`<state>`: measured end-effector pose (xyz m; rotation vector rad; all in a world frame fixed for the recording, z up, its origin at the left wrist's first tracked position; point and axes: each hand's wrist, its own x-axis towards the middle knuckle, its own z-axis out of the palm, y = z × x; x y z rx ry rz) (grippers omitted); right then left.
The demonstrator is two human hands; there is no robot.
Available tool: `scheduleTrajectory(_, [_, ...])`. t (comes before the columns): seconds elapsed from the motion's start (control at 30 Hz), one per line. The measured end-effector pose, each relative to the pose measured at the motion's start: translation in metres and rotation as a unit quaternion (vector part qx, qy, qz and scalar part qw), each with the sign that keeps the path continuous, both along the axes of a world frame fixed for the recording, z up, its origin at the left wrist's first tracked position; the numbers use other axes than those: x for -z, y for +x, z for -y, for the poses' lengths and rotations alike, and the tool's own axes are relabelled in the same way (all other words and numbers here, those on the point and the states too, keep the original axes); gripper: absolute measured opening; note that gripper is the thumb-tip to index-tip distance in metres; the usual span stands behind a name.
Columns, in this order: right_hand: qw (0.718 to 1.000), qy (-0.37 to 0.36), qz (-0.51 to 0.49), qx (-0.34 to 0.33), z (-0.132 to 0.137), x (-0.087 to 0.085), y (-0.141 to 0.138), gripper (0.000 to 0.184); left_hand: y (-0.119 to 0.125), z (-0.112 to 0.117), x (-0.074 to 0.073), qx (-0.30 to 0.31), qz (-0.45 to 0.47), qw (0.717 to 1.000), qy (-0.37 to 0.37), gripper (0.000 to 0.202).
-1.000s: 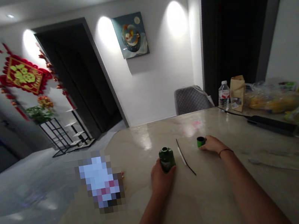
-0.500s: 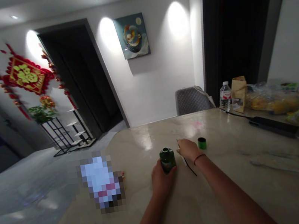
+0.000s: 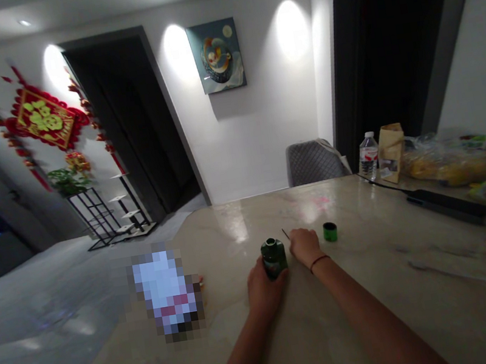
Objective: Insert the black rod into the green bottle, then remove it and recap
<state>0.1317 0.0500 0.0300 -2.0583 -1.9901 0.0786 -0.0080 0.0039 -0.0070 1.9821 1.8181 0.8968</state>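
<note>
A small dark green bottle (image 3: 274, 257) stands open-topped on the beige marble table (image 3: 383, 307). My left hand (image 3: 264, 289) is wrapped round its near side. Just to its right, my right hand (image 3: 305, 246) is closed on a thin dark stick (image 3: 285, 234), whose tip pokes out beyond the knuckles; the rest of the stick is hidden by the hand. The bottle's green cap (image 3: 330, 231) lies on the table a little to the right of that hand, apart from it.
A water bottle (image 3: 367, 156), a brown paper bag (image 3: 390, 145), plastic bags of food (image 3: 447, 165) and a black bar (image 3: 445, 205) line the right edge. A white cable (image 3: 484, 280) crosses the table. A grey chair (image 3: 313, 161) stands at the far end. A blurred patch (image 3: 168, 292) lies left.
My right hand left the green cap on the table, moved left to the thin stick beside the bottle and closed on it. The left hand stayed on the bottle.
</note>
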Motion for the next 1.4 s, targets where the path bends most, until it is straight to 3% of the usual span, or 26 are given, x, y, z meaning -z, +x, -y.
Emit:
scheduleTrajectory(0.13, [0.999, 0.006, -0.035, 0.029, 0.002, -0.017, 0.003, 0.021, 0.000, 0.000, 0.000, -0.003, -0.005, 1.000, -0.001, 0.049])
scheduleTrajectory(0.27, [0.989, 0.109, -0.098, 0.020, 0.008, -0.045, 0.005, 0.022, 0.000, -0.001, 0.001, 0.001, -0.003, 1.000, 0.000, 0.047])
scheduleTrajectory(0.47, [0.912, 0.328, -0.234, -0.075, 0.018, -0.073, 0.000, 0.015, 0.000, -0.001, 0.000, 0.002, -0.003, 1.000, -0.007, 0.047])
scheduleTrajectory(0.63, [0.876, 0.391, -0.254, -0.121, 0.028, -0.085, -0.003, 0.010, 0.000, 0.000, 0.000, 0.005, -0.006, 1.000, -0.002, 0.047])
scheduleTrajectory(0.8, [0.872, 0.402, -0.240, -0.147, 0.035, -0.093, -0.005, 0.010, -0.001, -0.001, 0.002, 0.001, -0.001, 1.000, 0.005, 0.047])
scheduleTrajectory(0.97, [0.875, 0.389, -0.234, -0.169, 0.033, -0.089, -0.009, 0.009, -0.001, -0.002, 0.003, 0.007, 0.012, 1.000, 0.013, 0.048])
scheduleTrajectory(1.4, [0.936, 0.228, -0.189, -0.188, 0.022, -0.067, -0.012, 0.007, -0.001, -0.003, 0.005, 0.004, 0.003, 1.000, 0.021, 0.049])
